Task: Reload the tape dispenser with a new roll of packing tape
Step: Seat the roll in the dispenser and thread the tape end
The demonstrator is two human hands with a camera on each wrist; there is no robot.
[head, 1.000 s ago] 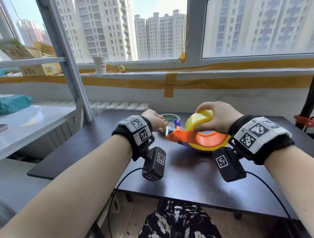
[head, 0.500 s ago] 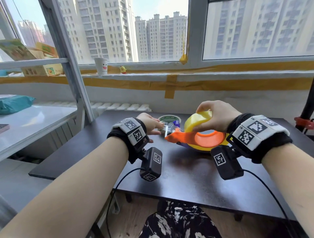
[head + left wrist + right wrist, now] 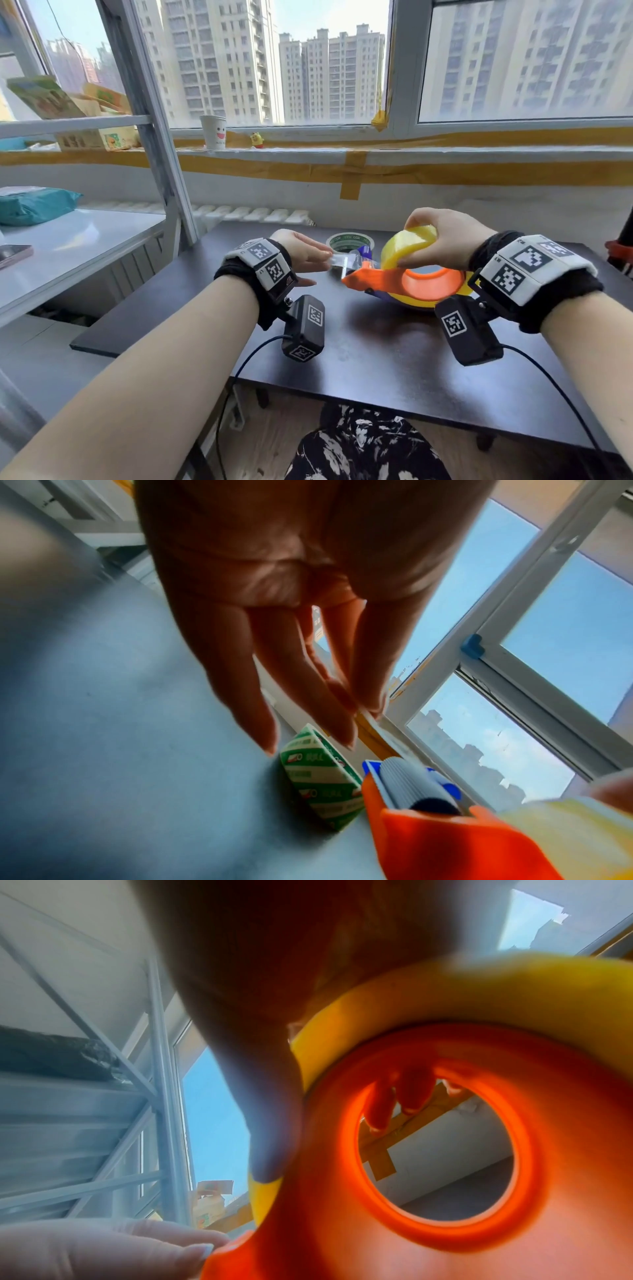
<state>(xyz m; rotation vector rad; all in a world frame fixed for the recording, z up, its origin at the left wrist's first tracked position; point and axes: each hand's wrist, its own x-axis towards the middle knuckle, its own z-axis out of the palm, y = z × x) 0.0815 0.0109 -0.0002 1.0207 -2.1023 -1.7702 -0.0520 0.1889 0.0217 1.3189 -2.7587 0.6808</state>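
An orange tape dispenser (image 3: 370,279) lies on its side on the dark table (image 3: 359,359), with a yellow roll of packing tape (image 3: 397,246) on its hub. My right hand (image 3: 421,240) grips the top of that roll; the right wrist view shows its thumb on the roll (image 3: 479,988) beside the hub (image 3: 342,1204). My left hand (image 3: 327,255) pinches the clear free end of the tape (image 3: 342,262), stretched left above the dispenser's front. The left wrist view shows my thumb and forefinger together above the grey roller (image 3: 407,783).
A green-and-white tape roll (image 3: 346,241) lies flat on the table just behind the dispenser's front, also in the left wrist view (image 3: 318,780). A white shelf (image 3: 85,240) stands to the left. The window sill (image 3: 342,150) holds a paper cup (image 3: 213,132).
My left hand has drawn back to the left from the dispenser's front, and a clear strip of tape now stretches from it to the roll. My right hand has stayed on the roll.
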